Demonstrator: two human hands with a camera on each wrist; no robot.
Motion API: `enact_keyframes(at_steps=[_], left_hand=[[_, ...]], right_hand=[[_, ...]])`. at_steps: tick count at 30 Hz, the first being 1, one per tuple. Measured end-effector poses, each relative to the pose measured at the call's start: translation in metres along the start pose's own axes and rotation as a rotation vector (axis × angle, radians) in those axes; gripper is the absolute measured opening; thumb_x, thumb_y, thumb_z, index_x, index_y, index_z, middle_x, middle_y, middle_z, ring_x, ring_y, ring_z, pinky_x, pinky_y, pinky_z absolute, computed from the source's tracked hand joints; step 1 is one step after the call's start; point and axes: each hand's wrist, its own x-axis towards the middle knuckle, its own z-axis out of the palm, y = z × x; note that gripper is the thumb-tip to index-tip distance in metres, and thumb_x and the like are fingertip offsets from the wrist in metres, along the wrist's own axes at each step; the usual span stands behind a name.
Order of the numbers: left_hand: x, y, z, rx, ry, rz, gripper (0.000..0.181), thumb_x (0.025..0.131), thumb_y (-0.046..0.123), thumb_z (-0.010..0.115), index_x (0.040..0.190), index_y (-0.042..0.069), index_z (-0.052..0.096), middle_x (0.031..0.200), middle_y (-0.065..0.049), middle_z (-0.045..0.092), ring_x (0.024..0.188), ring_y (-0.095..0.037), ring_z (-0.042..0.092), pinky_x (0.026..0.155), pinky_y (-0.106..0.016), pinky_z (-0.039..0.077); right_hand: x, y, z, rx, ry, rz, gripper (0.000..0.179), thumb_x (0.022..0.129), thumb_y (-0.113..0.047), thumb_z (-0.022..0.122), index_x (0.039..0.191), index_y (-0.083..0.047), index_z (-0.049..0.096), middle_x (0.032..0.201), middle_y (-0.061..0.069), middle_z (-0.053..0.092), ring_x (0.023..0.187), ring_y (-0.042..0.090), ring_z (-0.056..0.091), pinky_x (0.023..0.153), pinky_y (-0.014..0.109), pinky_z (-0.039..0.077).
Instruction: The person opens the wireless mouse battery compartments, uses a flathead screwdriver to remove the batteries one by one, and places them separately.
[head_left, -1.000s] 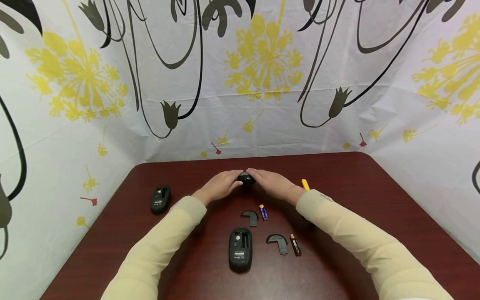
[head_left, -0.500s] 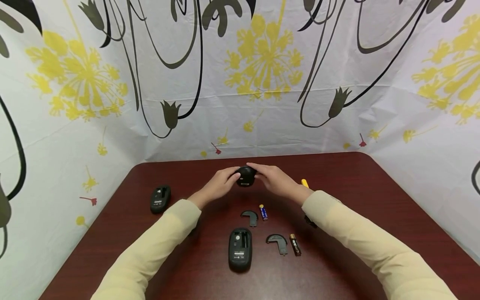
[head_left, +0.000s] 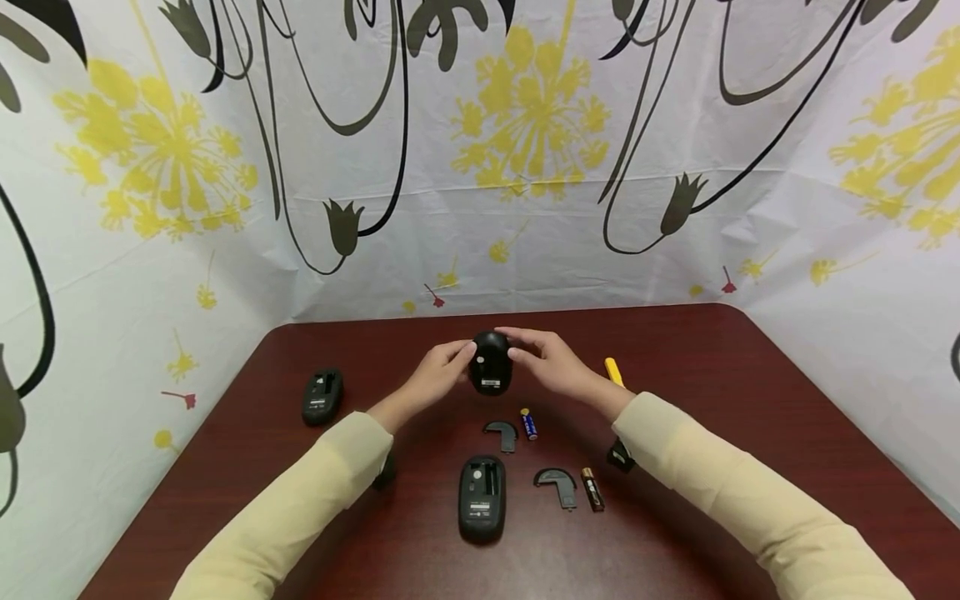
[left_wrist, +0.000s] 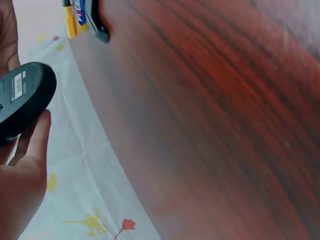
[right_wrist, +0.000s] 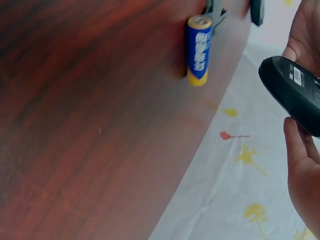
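A black computer mouse (head_left: 491, 367) is held up over the far part of the table, its underside with a white label facing me. My left hand (head_left: 438, 372) grips its left side, thumb on the near face. On the other side my right hand (head_left: 553, 363) holds it, with fingers at the top edge and thumb at the right side. Both wrist views show the mouse (left_wrist: 26, 97) between the two hands. Closer to me lie a blue battery (head_left: 528, 425) and a curved dark battery cover (head_left: 501, 435).
A second mouse (head_left: 482, 500) lies underside up with its battery slot exposed; another mouse (head_left: 322, 397) is at left. Another cover (head_left: 558, 487) and a black-and-copper battery (head_left: 592, 490) lie front right. A yellow stick-like thing (head_left: 613, 372) and a black object (head_left: 620, 456) are partly behind my right sleeve.
The mouse has tilted up between my hands, so its underside has come into view. My hands have spread slightly apart, and the right forearm has shifted, uncovering more of the black object.
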Motion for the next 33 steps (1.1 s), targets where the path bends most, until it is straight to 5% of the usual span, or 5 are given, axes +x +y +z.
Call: enact_keyframes(at_steps=[10,17,33], left_hand=[[-0.016,0.007,-0.002,-0.287,-0.131,-0.118,0.048,0.102,0.027,0.052,0.139,-0.003,0.048,0.126,-0.022,0.058,0.107,-0.033,0.063,0.092,-0.053,0.049],[-0.023,0.008,-0.002,-0.331,-0.173,-0.14,0.058,0.092,0.011,0.068,0.143,0.001,0.044,0.126,-0.019,0.06,0.108,-0.025,0.062,0.092,-0.051,0.049],[-0.042,0.007,0.009,-0.456,-0.156,-0.168,0.055,0.093,0.005,0.064,0.143,-0.003,0.043,0.128,-0.022,0.057,0.103,-0.025,0.065,0.084,-0.04,0.055]], right_hand=[[-0.012,-0.014,0.003,0.345,-0.049,0.193,0.044,0.101,-0.012,0.053,0.143,-0.005,0.046,0.128,0.02,0.055,0.114,0.032,0.059,0.095,0.058,0.043],[-0.017,-0.026,0.004,0.43,-0.046,0.299,0.044,0.101,-0.012,0.052,0.144,-0.004,0.044,0.13,0.023,0.053,0.111,0.034,0.061,0.093,0.05,0.049],[-0.027,-0.034,0.01,0.588,-0.07,0.435,0.047,0.103,-0.014,0.049,0.147,0.001,0.037,0.135,0.024,0.051,0.11,0.028,0.062,0.094,0.046,0.049]])
